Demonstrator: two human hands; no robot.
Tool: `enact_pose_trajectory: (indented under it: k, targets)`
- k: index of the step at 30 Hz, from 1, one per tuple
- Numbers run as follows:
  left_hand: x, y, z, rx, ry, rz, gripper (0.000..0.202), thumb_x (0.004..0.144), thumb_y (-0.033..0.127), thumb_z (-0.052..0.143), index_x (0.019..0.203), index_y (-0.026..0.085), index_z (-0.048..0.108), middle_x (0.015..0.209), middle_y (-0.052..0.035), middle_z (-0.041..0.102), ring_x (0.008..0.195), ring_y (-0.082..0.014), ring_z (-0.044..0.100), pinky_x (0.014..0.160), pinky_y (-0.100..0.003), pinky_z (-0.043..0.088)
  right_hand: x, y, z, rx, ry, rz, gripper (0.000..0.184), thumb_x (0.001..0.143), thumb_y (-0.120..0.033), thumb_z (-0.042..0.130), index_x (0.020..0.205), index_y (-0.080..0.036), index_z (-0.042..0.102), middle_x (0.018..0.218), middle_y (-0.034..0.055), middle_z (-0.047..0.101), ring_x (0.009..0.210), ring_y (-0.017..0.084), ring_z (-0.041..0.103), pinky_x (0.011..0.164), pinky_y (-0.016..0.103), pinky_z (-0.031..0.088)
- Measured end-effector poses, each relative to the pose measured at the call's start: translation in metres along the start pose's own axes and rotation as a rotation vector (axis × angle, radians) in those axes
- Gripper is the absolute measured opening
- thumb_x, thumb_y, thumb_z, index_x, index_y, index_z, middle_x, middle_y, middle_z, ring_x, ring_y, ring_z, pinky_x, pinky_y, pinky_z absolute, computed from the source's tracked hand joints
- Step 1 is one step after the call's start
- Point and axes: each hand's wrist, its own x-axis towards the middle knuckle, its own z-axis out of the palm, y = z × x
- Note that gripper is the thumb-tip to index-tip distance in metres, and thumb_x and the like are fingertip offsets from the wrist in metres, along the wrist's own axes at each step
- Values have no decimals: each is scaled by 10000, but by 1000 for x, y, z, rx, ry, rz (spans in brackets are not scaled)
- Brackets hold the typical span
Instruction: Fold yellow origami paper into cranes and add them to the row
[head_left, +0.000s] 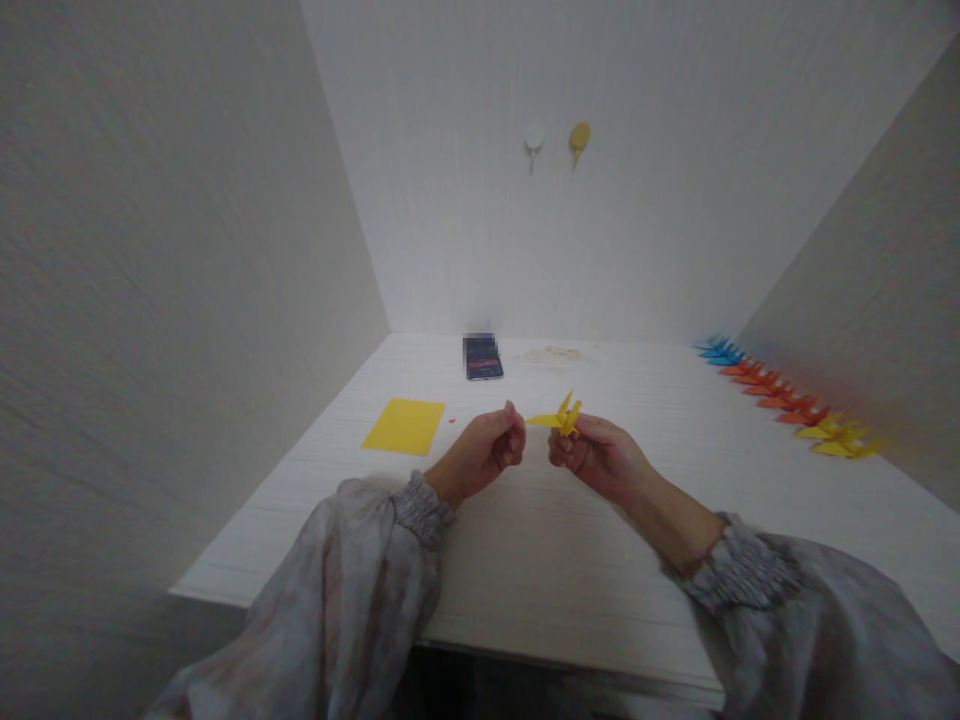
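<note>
At centre, the right hand (pixel 600 455) pinches the yellow paper crane (pixel 564 420), long axis near level, sharp tip leftward. The left hand (pixel 491 442) is curled; tip contact is unclear.

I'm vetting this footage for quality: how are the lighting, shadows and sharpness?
In the head view, light is dim and greyish, without strong glare; soft shade lies beside the right sleeve. Same head view: the yellow paper figure has soft folds, the row of paper figures smears at its right end, and the phone is pixelated on top.
</note>
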Motion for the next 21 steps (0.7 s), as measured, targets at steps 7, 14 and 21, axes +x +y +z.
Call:
enact_pose_trajectory:
  k: [7,14,21]
  targets:
    - [-2,3,3,36,-6,-8,309,706,350,602,561,131,440,477,52,412,414,-26,353,414,-164,260,-1,0,1,-11,18,10,121,659,-239,632,603,-135,606,505,-4,537,495,88,475,493,222,372]
    - [1,2,5,393,155,290,328,566,214,724,844,149,562,617,51,530,498,-38,471,454,-162,353,1,1,0,-13,42,-12,134,671,-255,624,604,-141,600,505,-12,525,494,87,469,493,225,364]
    - [0,3,5,485,247,354,235,587,235,712,793,146,642,596,12,614,533,-66,533,527,-199,418,2,1,2,-12,73,2,119,675,-247,614,622,-141,604,505,-7,523,499,92,463,490,232,360]
